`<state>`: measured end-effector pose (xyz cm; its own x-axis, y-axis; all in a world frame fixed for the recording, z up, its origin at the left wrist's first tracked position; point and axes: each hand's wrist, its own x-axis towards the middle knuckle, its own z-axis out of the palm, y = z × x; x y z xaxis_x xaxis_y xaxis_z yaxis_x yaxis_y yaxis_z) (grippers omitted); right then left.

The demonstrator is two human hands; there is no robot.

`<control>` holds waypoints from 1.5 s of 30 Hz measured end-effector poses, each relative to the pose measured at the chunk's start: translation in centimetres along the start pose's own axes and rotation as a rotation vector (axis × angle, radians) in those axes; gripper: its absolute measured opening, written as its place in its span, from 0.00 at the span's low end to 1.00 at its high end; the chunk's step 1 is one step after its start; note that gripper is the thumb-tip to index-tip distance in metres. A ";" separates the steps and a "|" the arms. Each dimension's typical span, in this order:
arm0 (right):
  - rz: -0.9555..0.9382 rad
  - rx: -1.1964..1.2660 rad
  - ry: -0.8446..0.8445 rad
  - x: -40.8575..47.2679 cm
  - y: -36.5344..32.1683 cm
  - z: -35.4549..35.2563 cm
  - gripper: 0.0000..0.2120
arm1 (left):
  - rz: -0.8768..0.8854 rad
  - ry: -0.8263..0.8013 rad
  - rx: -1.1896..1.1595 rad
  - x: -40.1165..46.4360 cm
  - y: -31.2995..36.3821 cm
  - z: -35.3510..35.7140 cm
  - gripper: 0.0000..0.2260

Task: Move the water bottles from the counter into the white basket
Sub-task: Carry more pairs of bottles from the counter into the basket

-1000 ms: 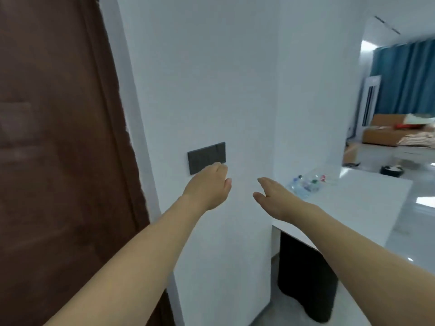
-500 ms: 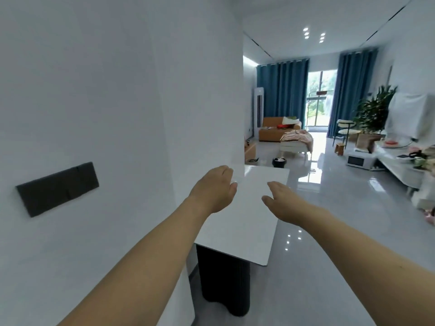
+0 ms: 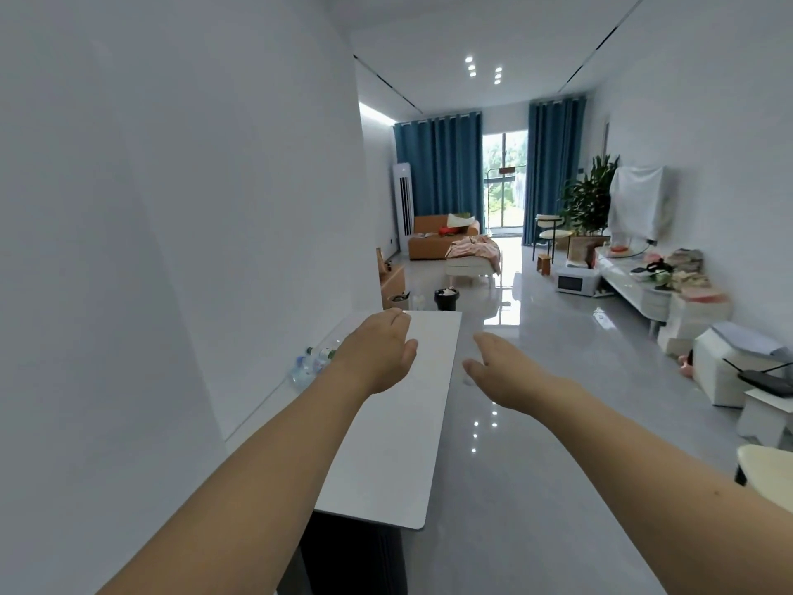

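Observation:
A long white counter (image 3: 399,457) runs along the left wall. Several clear water bottles (image 3: 311,365) with blue and green caps lie on it close to the wall, partly hidden behind my left forearm. My left hand (image 3: 377,350) hovers above the counter just right of the bottles, fingers loosely curled, holding nothing. My right hand (image 3: 502,371) is stretched out beyond the counter's right edge, over the floor, palm down and empty. No white basket shows in the head view.
A white wall fills the left side. The glossy grey floor (image 3: 536,465) runs toward a sofa (image 3: 437,240) and blue curtains. A black bin (image 3: 446,298) stands past the counter's far end. White cabinets and a stool (image 3: 768,414) line the right wall.
The view has swung right from the door and wall switch to the room. The counter and bottles have come into full view. Both hands stay stretched out in front, empty.

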<state>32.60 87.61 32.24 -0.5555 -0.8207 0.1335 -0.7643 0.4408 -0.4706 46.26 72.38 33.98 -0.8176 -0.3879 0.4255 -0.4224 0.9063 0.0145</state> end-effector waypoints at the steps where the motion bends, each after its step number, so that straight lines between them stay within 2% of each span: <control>1: 0.005 0.006 0.002 1.2 0.6 0.1 0.22 | 0.003 -0.015 -0.007 1.1 -0.1 0.8 0.21; 6: 0.004 -0.003 0.041 8.5 3.0 -0.4 0.24 | -0.023 0.038 -0.127 9.0 -1.8 3.9 0.19; 12: 0.008 -0.034 0.084 18.2 4.8 -2.8 0.23 | -0.033 0.034 -0.123 18.7 -5.4 5.9 0.11; 16: 0.016 -0.033 0.094 24.0 7.3 -3.7 0.20 | -0.011 0.025 -0.104 25.1 -6.7 8.5 0.13; 20: 0.032 -0.060 0.078 29.0 11.1 -4.4 0.24 | -0.017 -0.032 -0.090 31.0 -6.6 12.6 0.14; 25: 0.038 -0.059 0.059 35.3 17.6 -5.7 0.25 | 0.003 -0.050 -0.074 38.7 -4.6 17.6 0.15; 29: 0.053 -0.027 0.073 40.5 23.3 -7.9 0.22 | -0.005 -0.038 -0.065 45.4 -2.3 20.4 0.17; 33: 0.073 -0.006 0.073 45.3 28.0 -10.3 0.22 | 0.001 -0.019 -0.068 51.9 -0.3 22.4 0.12; 36: 0.070 -0.018 0.065 48.6 30.7 -11.5 0.23 | -0.002 -0.015 -0.067 55.6 0.4 24.2 0.13; 40: 0.065 -0.020 0.042 53.2 33.7 -11.8 0.24 | -0.011 -0.042 -0.042 60.0 -0.1 26.9 0.18; 45: 0.064 -0.016 0.024 59.9 36.3 -11.1 0.25 | -0.014 -0.047 -0.042 66.1 -2.1 30.6 0.17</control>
<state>-32.09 58.50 32.83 -0.6110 -0.7818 0.1241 -0.7319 0.4982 -0.4648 -18.89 39.71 34.38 -0.8294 -0.4072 0.3824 -0.4180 0.9065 0.0588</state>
